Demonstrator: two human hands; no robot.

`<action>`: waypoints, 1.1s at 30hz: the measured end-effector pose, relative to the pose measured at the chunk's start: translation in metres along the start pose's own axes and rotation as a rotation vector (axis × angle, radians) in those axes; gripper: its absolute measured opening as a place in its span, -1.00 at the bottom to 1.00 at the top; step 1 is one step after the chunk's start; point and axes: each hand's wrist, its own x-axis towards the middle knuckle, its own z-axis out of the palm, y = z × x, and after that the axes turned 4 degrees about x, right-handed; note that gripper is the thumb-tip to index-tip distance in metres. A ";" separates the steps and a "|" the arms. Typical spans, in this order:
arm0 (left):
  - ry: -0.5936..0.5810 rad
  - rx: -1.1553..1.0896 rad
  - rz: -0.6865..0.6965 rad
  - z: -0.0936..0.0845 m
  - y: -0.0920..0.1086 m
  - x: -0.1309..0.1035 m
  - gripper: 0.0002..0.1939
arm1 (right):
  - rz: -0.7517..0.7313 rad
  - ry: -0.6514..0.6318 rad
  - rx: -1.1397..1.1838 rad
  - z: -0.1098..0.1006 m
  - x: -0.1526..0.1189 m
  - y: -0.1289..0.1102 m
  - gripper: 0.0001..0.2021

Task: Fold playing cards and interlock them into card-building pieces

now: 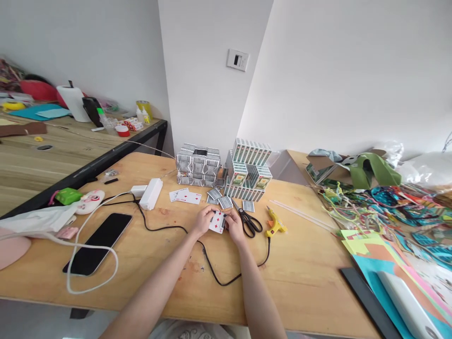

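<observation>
Between my two hands is a playing card [216, 224] with red diamonds, face up just over the table. My left hand [203, 221] pinches its left edge, and my right hand [234, 223] grips its right side. Loose cards [190, 197] lie face up beyond my left hand, and patterned card backs [213, 193] lie beyond the fingers. Black scissors [251, 224] rest just right of my right hand, with a yellow glue gun [275, 223] farther right. Behind stand a block built of cards [198, 165] and a stack of green-and-white card boxes [251, 151].
At left lie a black phone [98, 244], a white cable and a white power strip [151, 193]. The glue gun's black cord [212, 268] loops near my forearms. Clear sticks [303, 215] lie at right, beside coloured paper [377, 256] and tangled cords [374, 202].
</observation>
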 end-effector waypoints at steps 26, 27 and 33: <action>0.006 -0.080 -0.155 -0.012 0.026 -0.027 -0.87 | 0.268 0.038 0.323 0.025 -0.028 -0.005 -0.83; -0.005 -0.086 -0.166 -0.011 0.026 -0.027 -0.87 | 0.269 0.046 0.327 0.024 -0.029 -0.004 -0.83; -0.023 -0.057 -0.126 -0.008 0.032 -0.028 -0.87 | 0.267 0.075 0.338 0.018 -0.028 -0.001 -0.82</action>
